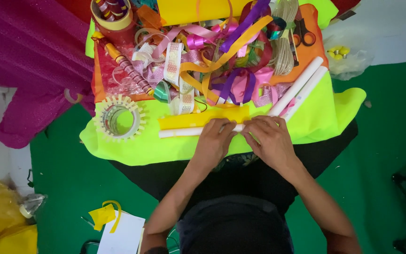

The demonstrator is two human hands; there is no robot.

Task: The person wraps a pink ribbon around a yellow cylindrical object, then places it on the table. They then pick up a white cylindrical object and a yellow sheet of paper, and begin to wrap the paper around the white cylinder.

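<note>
Two hands: I see my left hand [214, 141] and my right hand [271, 141] side by side, both pressed down on the white paper roll [179, 132] at the near part of the table.
Grip, left: fingers curled over the roll, grasping it from above.
Grip, right: fingers bent and closed on the same roll where it meets a strip of yellow paper [203, 118]; exactly how tightly, I cannot tell.
Where the roll lies: flat on the neon green sheet [132, 153], its free end sticking out to the left of my left hand, the yellow paper touching it on the far side.
Handling, as I judge it: light, hollow and easy to crush; stiff enough along its length to turn, but it would kink under a hard pinch. Smooth paper, so it may slip and unwind.
Where to hold: near the middle with both hands spread, pressing gently from above.
Neighbours: two more white tubes [301, 82] lie slanted just beside my right hand, running away to the right.
Far side: a heap of coloured ribbons [222, 61] crowds close behind the yellow paper, with scissors [302, 34] further back.
Left side: a tape ring with yellow tabs [119, 119] sits apart from the roll's free end.
Edges: the near edge of the table is just under my wrists.
Open room: a bare green band to the left of the roll's end and at the right corner.
</note>
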